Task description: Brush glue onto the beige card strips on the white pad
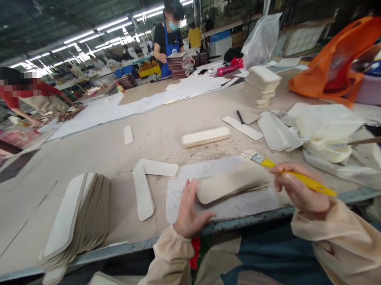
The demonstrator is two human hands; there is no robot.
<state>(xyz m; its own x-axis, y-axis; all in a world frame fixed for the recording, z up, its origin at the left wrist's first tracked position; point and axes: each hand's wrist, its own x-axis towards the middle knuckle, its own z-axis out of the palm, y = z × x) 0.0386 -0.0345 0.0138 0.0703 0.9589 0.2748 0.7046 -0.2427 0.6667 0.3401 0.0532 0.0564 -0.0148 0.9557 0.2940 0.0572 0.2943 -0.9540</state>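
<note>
My right hand is closed round the yellow handle of a paintbrush. The brush's bristles, coated in something whitish, are over the far right end of a fanned stack of beige rounded boards. Fingers and thumb apart, my left hand lies at the stack's left end. Under the stack is a whitish sheet. Two loose pale strips lie left of the sheet, one overlapping the other. Whether the bristles touch the top board I cannot tell.
A tall leaning pile of boards overhangs the table's front edge at left. Beyond the sheet are a short stack of strips and a black-handled tool. At right stand a plastic-lined glue container and an orange bag. Two people work across the table.
</note>
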